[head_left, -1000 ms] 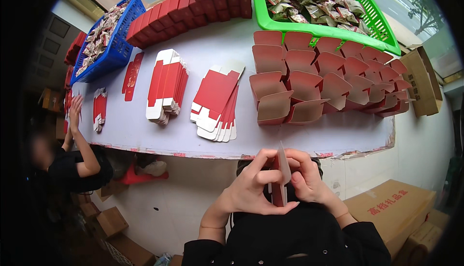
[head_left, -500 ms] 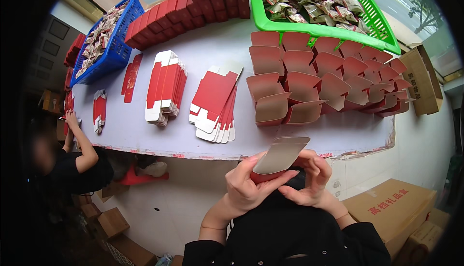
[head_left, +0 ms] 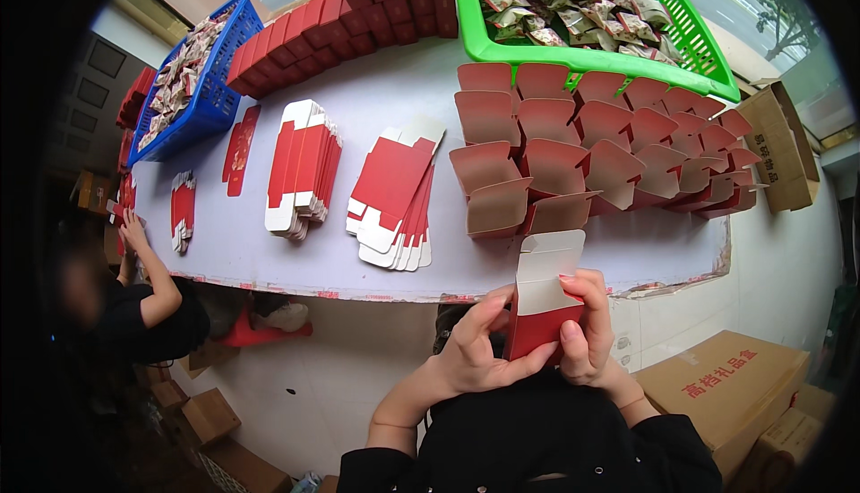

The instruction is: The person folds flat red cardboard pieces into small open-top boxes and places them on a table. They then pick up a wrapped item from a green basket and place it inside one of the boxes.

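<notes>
Between my two hands, in front of the table's near edge, is a small red cardboard box [head_left: 540, 332] with its pale inner flap standing up. My left hand [head_left: 482, 342] grips its left side, thumb across the lower front. The fingers and thumb of my right hand [head_left: 587, 327] hold the right side, a fingertip against the flap's edge. Just beyond stand rows of open red boxes [head_left: 614, 166] with raised flaps. To their left lie a fanned stack of flat red-and-white box blanks [head_left: 390, 184] and a thicker stack of blanks [head_left: 303, 166].
A green basket [head_left: 488, 50] and a blue basket [head_left: 215, 99] hold small packets. Closed red boxes [head_left: 313, 32] are piled at the back of the table [head_left: 242, 251]. A co-worker [head_left: 148, 269] handles something red at the left. Cardboard cartons [head_left: 726, 385] stand at the lower right.
The box in my hands has tipped so its red front faces me and its flap stands upright. My right fingers have closed onto its right side.
</notes>
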The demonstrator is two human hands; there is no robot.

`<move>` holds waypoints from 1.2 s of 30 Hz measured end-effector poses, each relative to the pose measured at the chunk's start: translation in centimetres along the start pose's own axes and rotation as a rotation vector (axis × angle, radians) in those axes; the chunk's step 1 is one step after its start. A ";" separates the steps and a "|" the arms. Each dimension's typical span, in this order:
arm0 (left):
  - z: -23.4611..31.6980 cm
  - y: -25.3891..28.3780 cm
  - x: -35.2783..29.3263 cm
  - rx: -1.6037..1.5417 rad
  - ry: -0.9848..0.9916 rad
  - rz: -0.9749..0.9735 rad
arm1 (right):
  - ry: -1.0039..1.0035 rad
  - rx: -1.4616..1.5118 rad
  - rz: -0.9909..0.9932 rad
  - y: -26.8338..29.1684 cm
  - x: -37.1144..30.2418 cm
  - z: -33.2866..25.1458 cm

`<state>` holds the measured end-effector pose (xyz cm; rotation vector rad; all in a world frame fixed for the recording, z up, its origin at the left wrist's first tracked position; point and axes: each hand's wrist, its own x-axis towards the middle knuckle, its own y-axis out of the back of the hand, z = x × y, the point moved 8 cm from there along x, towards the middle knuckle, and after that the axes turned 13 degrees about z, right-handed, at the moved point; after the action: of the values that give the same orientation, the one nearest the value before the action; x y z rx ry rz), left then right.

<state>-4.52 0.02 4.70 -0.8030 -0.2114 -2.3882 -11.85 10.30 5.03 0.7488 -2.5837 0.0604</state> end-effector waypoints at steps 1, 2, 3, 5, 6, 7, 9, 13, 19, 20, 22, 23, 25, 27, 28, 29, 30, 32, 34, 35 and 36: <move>-0.1 0.3 -0.3 -0.076 0.030 0.081 | 0.004 -0.012 0.009 0.0 0.0 0.1; -0.6 0.2 -0.4 -0.064 0.117 -0.001 | 0.011 -0.026 0.024 0.1 0.1 0.1; -0.6 0.2 -0.2 -0.016 0.108 -0.027 | 0.017 -0.040 0.038 0.2 0.1 0.2; -0.2 0.1 0.3 0.085 0.090 -0.075 | -0.024 0.032 0.034 0.1 -0.1 0.5; 0.0 0.2 0.6 0.131 0.043 -0.087 | -0.044 0.068 0.029 -0.1 -0.2 0.7; 0.1 0.3 0.8 0.177 -0.003 -0.098 | -0.031 0.057 0.023 -0.3 -0.1 0.7; 0.2 0.3 0.9 0.231 -0.054 -0.088 | -0.006 0.037 0.007 -0.7 -0.1 0.8; 0.2 0.4 1.0 0.272 -0.079 -0.036 | -0.015 -0.010 0.099 -0.6 0.6 0.9; 0.1 -0.1 0.7 0.000 -0.022 -0.088 | -0.027 0.330 0.143 -0.7 0.2 1.0; -0.2 -0.1 0.2 -0.034 -0.005 -0.078 | -0.054 0.419 0.167 -0.8 0.2 0.9; -0.3 -0.3 0.0 -0.206 -0.062 -0.042 | -0.016 0.490 0.098 -0.9 0.5 0.8; -0.5 -0.2 0.0 -0.210 -0.037 -0.027 | -0.050 0.423 0.062 -0.9 0.4 1.1; -0.8 0.0 0.0 -0.217 0.012 0.003 | 0.044 0.136 -0.055 -0.6 1.0 0.5; -0.8 -0.2 0.0 -0.200 0.027 -0.032 | 0.011 0.160 -0.019 -0.4 1.1 0.5; -0.8 -0.4 0.1 -0.199 0.013 -0.050 | -0.006 0.173 -0.001 -0.2 1.2 0.5; -0.7 -0.5 0.1 -0.196 -0.001 -0.067 | -0.046 0.176 -0.022 -0.3 1.2 0.7; -0.5 -0.6 0.1 -0.145 -0.034 -0.084 | -0.086 0.179 -0.044 -0.2 1.3 0.9; -0.7 -0.5 0.1 -0.139 -0.019 -0.085 | -0.174 0.198 -0.082 -0.2 1.8 0.7; -0.8 -0.4 0.0 -0.143 -0.001 -0.089 | -0.239 0.191 -0.106 -0.2 1.7 1.1; -0.8 -0.4 0.0 -0.143 -0.001 -0.113 | -0.270 0.186 -0.117 -0.1 1.6 1.2; -0.7 -0.4 0.0 -0.143 0.000 -0.136 | -0.299 0.194 -0.125 0.1 1.6 1.3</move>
<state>-5.14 0.12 4.14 -0.8793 -0.0986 -2.5543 -13.64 9.34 4.54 1.0609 -2.8332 0.1741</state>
